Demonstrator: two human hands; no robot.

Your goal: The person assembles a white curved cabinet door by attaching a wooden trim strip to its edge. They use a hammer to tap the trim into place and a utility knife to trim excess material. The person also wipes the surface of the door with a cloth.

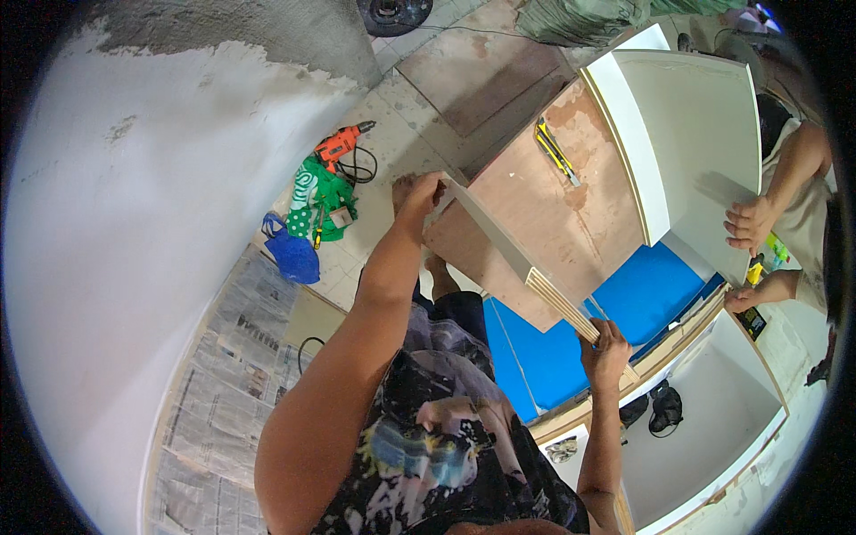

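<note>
My left hand (417,192) is closed on the far end of a narrow white board (490,230), which slants toward my right. My right hand (606,352) grips the near end of several pale wooden strips (563,308), which line up with the board; whether they are joined to it I cannot tell. Below both lies a brown wooden panel (526,201) on a blue surface (646,283). A yellow utility knife (557,153) rests on that panel, beyond my hands.
A person at the right has one hand (751,223) by an upright whitish panel (704,134). An orange drill (339,147), a green bag (312,196) and a blue bag (292,252) lie on the floor at left. Near my right arm is a white open cabinet box (713,419).
</note>
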